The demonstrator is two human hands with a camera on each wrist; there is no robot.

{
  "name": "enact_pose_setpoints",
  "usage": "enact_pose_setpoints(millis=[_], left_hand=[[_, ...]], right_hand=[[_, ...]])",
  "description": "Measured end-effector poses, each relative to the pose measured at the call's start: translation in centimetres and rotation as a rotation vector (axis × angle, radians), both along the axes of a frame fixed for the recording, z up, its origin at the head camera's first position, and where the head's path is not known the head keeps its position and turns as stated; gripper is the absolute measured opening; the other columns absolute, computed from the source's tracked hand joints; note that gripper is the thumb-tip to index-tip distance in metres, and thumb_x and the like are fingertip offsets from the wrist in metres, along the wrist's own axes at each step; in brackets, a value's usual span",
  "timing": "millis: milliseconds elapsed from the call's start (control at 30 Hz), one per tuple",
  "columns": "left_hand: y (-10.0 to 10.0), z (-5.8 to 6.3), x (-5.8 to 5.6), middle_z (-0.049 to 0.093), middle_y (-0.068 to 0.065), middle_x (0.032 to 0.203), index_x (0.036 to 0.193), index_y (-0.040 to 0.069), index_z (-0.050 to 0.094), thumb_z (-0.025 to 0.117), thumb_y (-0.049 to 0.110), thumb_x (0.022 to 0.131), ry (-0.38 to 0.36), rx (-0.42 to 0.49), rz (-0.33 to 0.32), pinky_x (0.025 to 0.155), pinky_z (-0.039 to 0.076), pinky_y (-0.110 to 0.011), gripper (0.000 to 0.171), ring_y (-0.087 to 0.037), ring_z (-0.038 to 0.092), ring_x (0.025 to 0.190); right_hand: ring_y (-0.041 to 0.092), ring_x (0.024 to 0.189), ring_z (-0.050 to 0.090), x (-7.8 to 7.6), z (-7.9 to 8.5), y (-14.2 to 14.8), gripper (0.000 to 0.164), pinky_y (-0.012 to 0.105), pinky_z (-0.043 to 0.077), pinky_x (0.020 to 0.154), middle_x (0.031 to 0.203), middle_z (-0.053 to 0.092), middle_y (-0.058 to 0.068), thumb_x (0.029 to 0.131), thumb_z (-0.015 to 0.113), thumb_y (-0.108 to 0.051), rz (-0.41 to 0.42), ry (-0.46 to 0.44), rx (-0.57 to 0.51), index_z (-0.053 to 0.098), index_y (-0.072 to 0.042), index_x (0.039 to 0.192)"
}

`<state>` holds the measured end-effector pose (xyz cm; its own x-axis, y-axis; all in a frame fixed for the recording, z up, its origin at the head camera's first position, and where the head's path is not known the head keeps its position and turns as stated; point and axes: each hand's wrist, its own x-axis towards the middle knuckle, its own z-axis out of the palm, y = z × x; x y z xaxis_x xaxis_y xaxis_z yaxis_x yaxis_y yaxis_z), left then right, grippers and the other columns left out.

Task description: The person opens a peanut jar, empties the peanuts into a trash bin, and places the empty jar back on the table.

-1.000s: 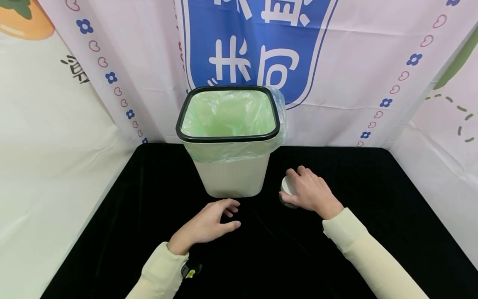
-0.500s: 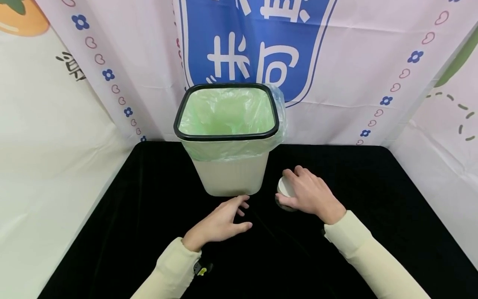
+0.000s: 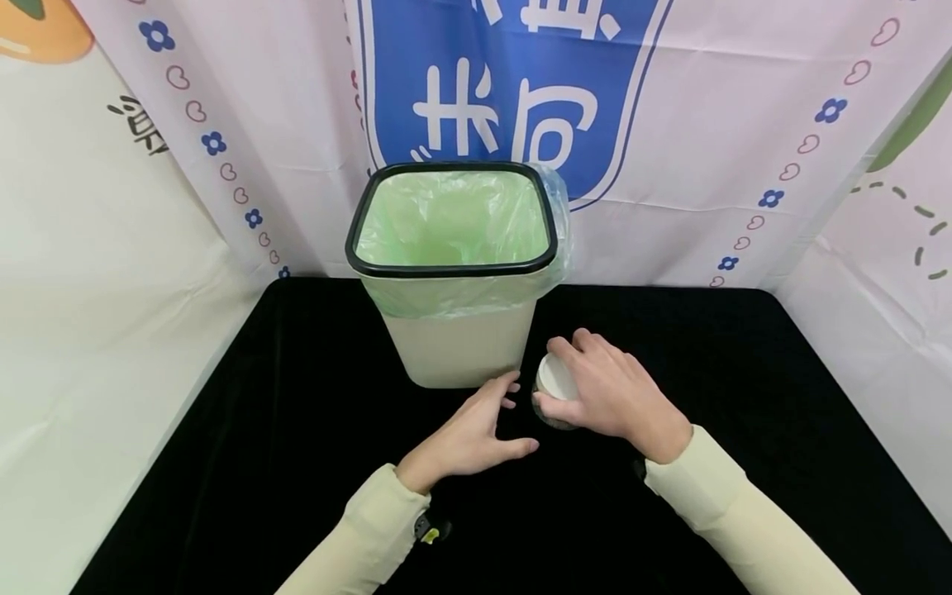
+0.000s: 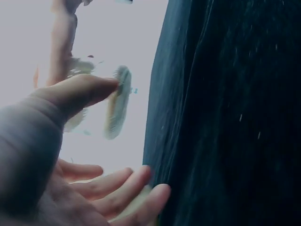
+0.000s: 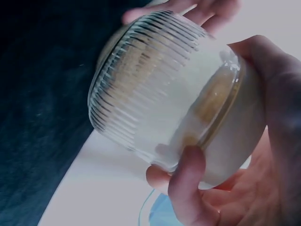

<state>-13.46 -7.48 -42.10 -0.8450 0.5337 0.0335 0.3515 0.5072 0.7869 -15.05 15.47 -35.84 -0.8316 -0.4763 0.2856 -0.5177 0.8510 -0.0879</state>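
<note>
A clear ribbed glass jar (image 5: 146, 80) with a white lid (image 3: 556, 378) is in my right hand (image 3: 613, 392), low over the black table, right of the bin. My right thumb and fingers curl round the lid. Inside the jar I see something brownish, too blurred to name. My left hand (image 3: 472, 434) reaches in from the left with fingers spread and thumb apart, close to the jar and holding nothing. In the left wrist view the left thumb and fingers (image 4: 113, 197) are apart, and the jar is hard to make out there.
A pale bin (image 3: 454, 355) with a black rim and a green plastic liner stands at the back middle of the black-covered table (image 3: 297, 496). Printed curtains (image 3: 669, 149) hang behind it and along both sides.
My left hand has moved right, towards the jar. My right hand has shifted a little left with the jar in its grip. The bin has stayed where it was.
</note>
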Motion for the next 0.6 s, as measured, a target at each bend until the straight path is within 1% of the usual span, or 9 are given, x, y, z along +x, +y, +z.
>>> enact_pose_setpoints(millis=[100, 200, 300, 367, 467, 533, 600], left_hand=[[0.8, -0.1, 0.1, 0.048, -0.015, 0.158, 0.164, 0.004, 0.028, 0.083, 0.037, 0.089, -0.008, 0.044, 0.024, 0.1, 0.058, -0.047, 0.1, -0.031, 0.059, 0.137], [1.5, -0.3, 0.2, 0.05, -0.008, 0.157, 0.165, 0.01, 0.029, 0.087, 0.039, 0.086, -0.002, 0.113, 0.043, 0.098, 0.059, -0.045, 0.102, -0.026, 0.058, 0.138], [2.0, -0.4, 0.2, 0.054, -0.002, 0.153, 0.163, 0.016, 0.032, 0.09, 0.038, 0.083, 0.018, 0.187, 0.054, 0.097, 0.059, -0.041, 0.102, -0.019, 0.06, 0.134], [2.3, -0.3, 0.3, 0.056, 0.002, 0.148, 0.162, 0.02, 0.035, 0.091, 0.038, 0.082, 0.018, 0.227, 0.067, 0.096, 0.059, -0.037, 0.099, -0.015, 0.06, 0.13], [2.6, -0.3, 0.6, 0.058, 0.005, 0.143, 0.159, 0.024, 0.038, 0.092, 0.038, 0.08, 0.019, 0.272, 0.096, 0.096, 0.057, -0.033, 0.097, -0.012, 0.061, 0.123], [2.9, -0.3, 0.8, 0.059, 0.004, 0.141, 0.157, 0.026, 0.04, 0.094, 0.039, 0.077, 0.036, 0.292, 0.121, 0.097, 0.057, -0.033, 0.097, -0.012, 0.062, 0.121], [3.2, -0.3, 1.0, 0.06, 0.003, 0.14, 0.156, 0.025, 0.042, 0.096, 0.038, 0.075, 0.062, 0.317, 0.141, 0.098, 0.056, -0.035, 0.099, -0.014, 0.063, 0.119]], right_hand=[[0.023, 0.078, 0.059, 0.5, 0.7, -0.4, 0.063, 0.041, 0.053, 0.055, 0.096, 0.06, 0.007, 0.081, 0.075, -0.06, 0.012, 0.004, -0.005, 0.065, -0.015, 0.123], [0.021, 0.076, 0.057, 1.0, 1.3, -0.7, 0.06, 0.037, 0.05, 0.052, 0.095, 0.059, 0.006, 0.081, 0.075, -0.06, 0.021, 0.009, -0.01, 0.066, -0.016, 0.122], [0.019, 0.074, 0.056, 1.4, 1.8, -1.1, 0.057, 0.034, 0.048, 0.05, 0.093, 0.058, 0.005, 0.082, 0.074, -0.059, 0.027, 0.011, -0.02, 0.066, -0.017, 0.12], [0.019, 0.073, 0.055, 1.6, 2.1, -1.3, 0.056, 0.033, 0.048, 0.05, 0.093, 0.058, 0.004, 0.082, 0.074, -0.059, 0.033, 0.013, -0.025, 0.067, -0.017, 0.119], [0.019, 0.073, 0.055, 2.0, 2.4, -1.6, 0.057, 0.034, 0.049, 0.051, 0.093, 0.058, 0.004, 0.082, 0.075, -0.06, 0.04, 0.013, -0.028, 0.067, -0.017, 0.119], [0.019, 0.074, 0.056, 2.1, 2.6, -1.8, 0.058, 0.035, 0.049, 0.051, 0.093, 0.058, 0.004, 0.082, 0.075, -0.061, 0.043, 0.014, -0.028, 0.067, -0.017, 0.12], [0.019, 0.074, 0.056, 2.3, 2.7, -2.0, 0.058, 0.035, 0.049, 0.05, 0.093, 0.058, 0.004, 0.083, 0.075, -0.061, 0.042, 0.016, -0.027, 0.067, -0.017, 0.12]])
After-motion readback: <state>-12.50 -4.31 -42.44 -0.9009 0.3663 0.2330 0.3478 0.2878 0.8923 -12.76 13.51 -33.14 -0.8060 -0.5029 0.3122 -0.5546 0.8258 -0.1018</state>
